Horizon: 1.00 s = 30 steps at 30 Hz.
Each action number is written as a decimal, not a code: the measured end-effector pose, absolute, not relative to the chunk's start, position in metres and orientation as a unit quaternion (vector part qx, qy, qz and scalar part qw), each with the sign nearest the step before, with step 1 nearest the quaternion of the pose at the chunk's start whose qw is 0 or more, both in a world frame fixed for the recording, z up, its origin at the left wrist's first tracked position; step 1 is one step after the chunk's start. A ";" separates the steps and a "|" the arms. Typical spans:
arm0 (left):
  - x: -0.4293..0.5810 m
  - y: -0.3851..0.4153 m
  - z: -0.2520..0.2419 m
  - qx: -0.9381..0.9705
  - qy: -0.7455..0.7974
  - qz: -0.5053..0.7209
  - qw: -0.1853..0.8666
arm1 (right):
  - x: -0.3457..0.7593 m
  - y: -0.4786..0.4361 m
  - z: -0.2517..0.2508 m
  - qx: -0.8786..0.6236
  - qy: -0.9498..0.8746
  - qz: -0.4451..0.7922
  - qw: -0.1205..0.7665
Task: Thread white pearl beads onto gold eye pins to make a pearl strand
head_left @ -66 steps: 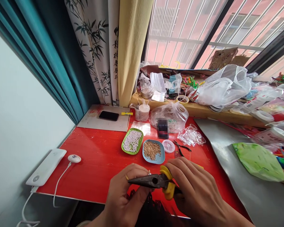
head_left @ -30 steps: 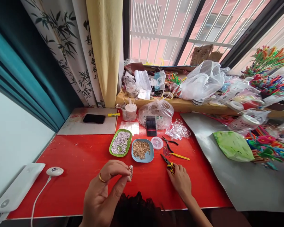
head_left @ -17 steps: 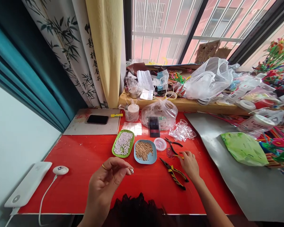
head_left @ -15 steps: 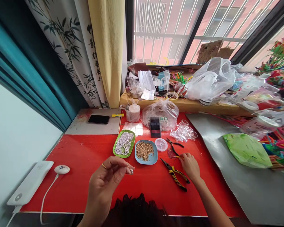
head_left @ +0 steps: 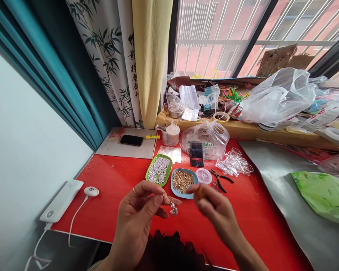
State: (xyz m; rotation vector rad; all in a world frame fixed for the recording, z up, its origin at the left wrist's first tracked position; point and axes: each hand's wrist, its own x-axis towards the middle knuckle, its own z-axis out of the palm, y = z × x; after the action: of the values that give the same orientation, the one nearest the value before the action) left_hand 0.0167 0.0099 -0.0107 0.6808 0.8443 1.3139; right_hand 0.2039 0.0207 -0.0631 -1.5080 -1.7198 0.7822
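My left hand (head_left: pixel 141 214) is closed in a pinch on a small beaded piece (head_left: pixel 173 209), whose shiny round pearl-like beads hang below the fingertips. To its right, my right hand (head_left: pixel 219 210) is raised above the table, thumb and index finger drawn together. A small yellow-orange thing shows between those fingers, too blurred to name. Behind the hands are a green tray (head_left: pixel 147 171) of pearly white beads and a blue tray (head_left: pixel 173 191) of gold beads. Black-handled pliers (head_left: pixel 222 180) lie beyond my right hand, by a clear round spool (head_left: pixel 203 175).
Farther back on the red table (head_left: pixel 113 203) stand a phone (head_left: pixel 197 154), a plastic bag (head_left: pixel 214 139) and a lidded tub (head_left: pixel 171 135). Clear packets (head_left: pixel 234 162) lie at right, near a grey sheet (head_left: pixel 274 180). A white power strip (head_left: pixel 61 201) is at left.
My right hand has lifted from beside the pliers and come left toward my left hand. The yellow-black pliers are out of sight now. The view has turned slightly left.
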 end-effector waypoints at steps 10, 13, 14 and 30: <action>0.012 0.000 -0.011 0.460 0.422 0.654 0.428 | 0.154 -0.004 0.002 -0.412 -0.594 0.509 0.467; 0.011 -0.007 -0.013 0.513 0.431 0.686 0.283 | 0.152 -0.012 0.002 -0.433 -0.603 0.450 0.497; 0.011 -0.009 -0.013 0.535 0.429 0.685 0.247 | 0.151 -0.014 0.001 -0.439 -0.607 0.425 0.508; 0.015 -0.019 0.000 0.486 0.401 0.668 0.396 | 0.148 -0.028 -0.011 -0.453 -0.701 0.226 0.502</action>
State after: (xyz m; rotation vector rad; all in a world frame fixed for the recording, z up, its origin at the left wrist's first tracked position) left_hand 0.0155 -0.0195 0.0005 1.2322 1.0152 1.6942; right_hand 0.1484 -0.0276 -0.0114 -1.0943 -1.6946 0.5471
